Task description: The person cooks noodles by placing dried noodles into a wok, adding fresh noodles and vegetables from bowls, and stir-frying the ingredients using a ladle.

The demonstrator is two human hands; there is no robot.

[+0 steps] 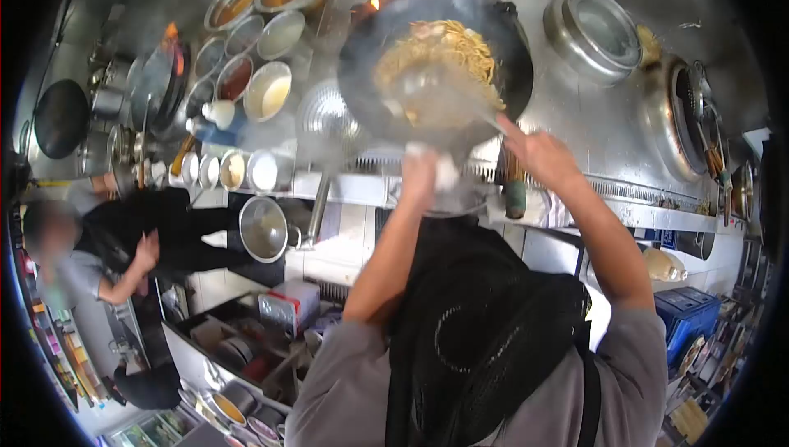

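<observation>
My left hand [419, 177] is closed around a white cloth [445, 172] at the near rim of a large dark wok [355, 77]. Noodles [460, 44] lie in the wok, partly veiled by steam. My right hand [544, 158] grips the metal shaft of a ladle [491, 118] on the wok's right side. The ladle's head is down among the noodles, blurred by motion and steam. Just below my right hand is a wooden handle with a green end [515, 196]; whether it belongs to the ladle I cannot tell.
Flames [376, 3] show at the wok's far left. Steel bowls of sauces [269, 92] and a perforated strainer [329, 114] stand left of it. Lidded pots [593, 34] are on the right counter. Another person [115, 233] works at far left, near a second burner with flames [173, 36].
</observation>
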